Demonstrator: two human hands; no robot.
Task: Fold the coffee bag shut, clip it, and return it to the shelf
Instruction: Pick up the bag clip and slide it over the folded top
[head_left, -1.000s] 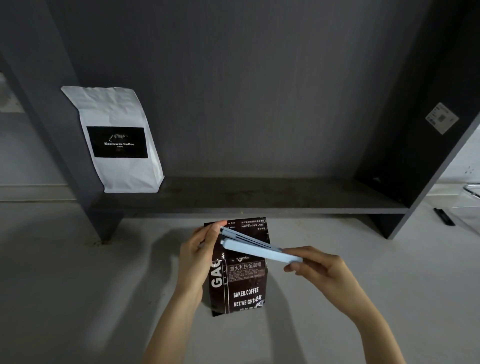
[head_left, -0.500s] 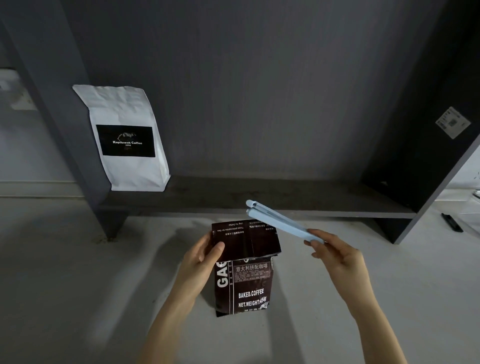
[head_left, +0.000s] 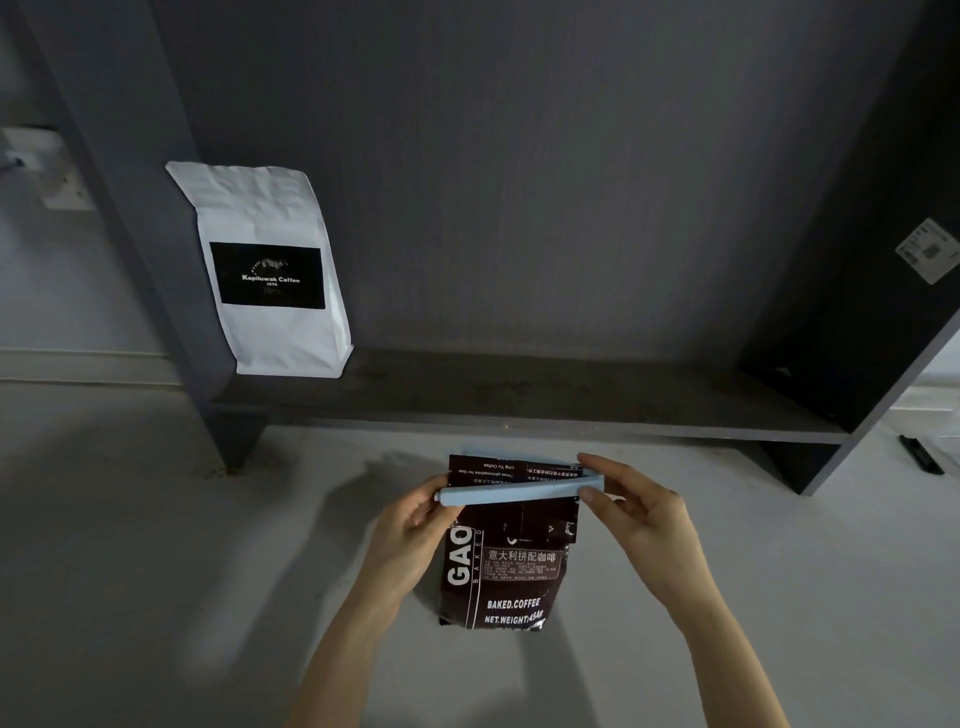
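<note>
A dark brown coffee bag (head_left: 511, 582) with white lettering stands on the pale floor in front of the shelf, its top folded over toward me. A long light blue clip (head_left: 519, 492) lies level across the folded top. My left hand (head_left: 415, 525) holds the bag's left edge and the clip's left end. My right hand (head_left: 631, 506) pinches the clip's right end between thumb and fingers. The dark grey shelf board (head_left: 545, 400) runs just behind the bag.
A white coffee bag (head_left: 270, 270) with a black label stands at the shelf's left end, leaning against the left upright (head_left: 156, 249). The right side panel (head_left: 883, 338) carries a white sticker. A small black object (head_left: 922, 453) lies on the floor at far right.
My right hand has brought the clip down from a raised, slanted position to lie level across the bag's folded top. My left hand has shifted up onto the clip's left end.
</note>
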